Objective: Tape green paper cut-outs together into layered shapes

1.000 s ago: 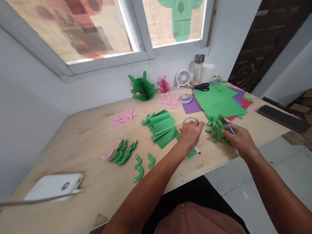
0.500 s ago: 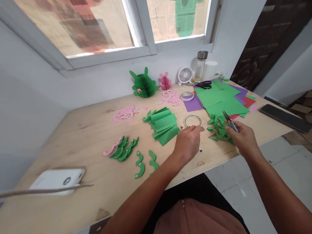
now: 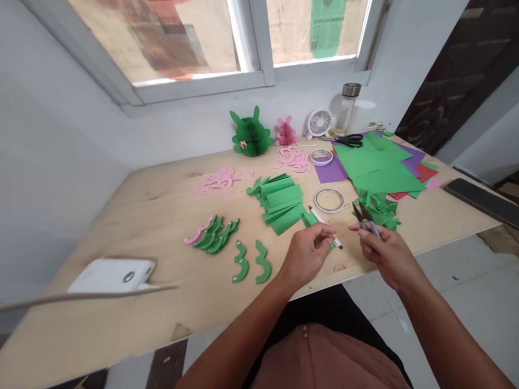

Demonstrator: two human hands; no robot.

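Note:
My left hand (image 3: 310, 251) is half curled above the front of the table, thumb and forefinger apart, with nothing visible between them. Close by its fingertips lies a white marker (image 3: 319, 215) with dark ends, over a green paper piece (image 3: 310, 219). In my right hand (image 3: 387, 254) is a pair of thread snips (image 3: 367, 219), held by the blue-grey handle, dark blades spread and pointing away from me. Behind the snips is a heap of green paper scraps (image 3: 381, 208). Folded green paper strips (image 3: 284, 200) lie to the left of the marker.
Two wavy green cutouts (image 3: 263, 262) lie left of my hand, near a stack of green cutouts (image 3: 214, 237). A tape roll (image 3: 315, 208) sits behind the marker. Coloured sheets (image 3: 381, 167), black scissors (image 3: 351, 140) and a phone (image 3: 482, 200) are at right; a white power bank (image 3: 109, 274) at left.
My right hand has drawn the snips leftward from the scraps towards my left hand. My left hand's fingers have parted and moved down, showing the marker. The view has shifted slightly.

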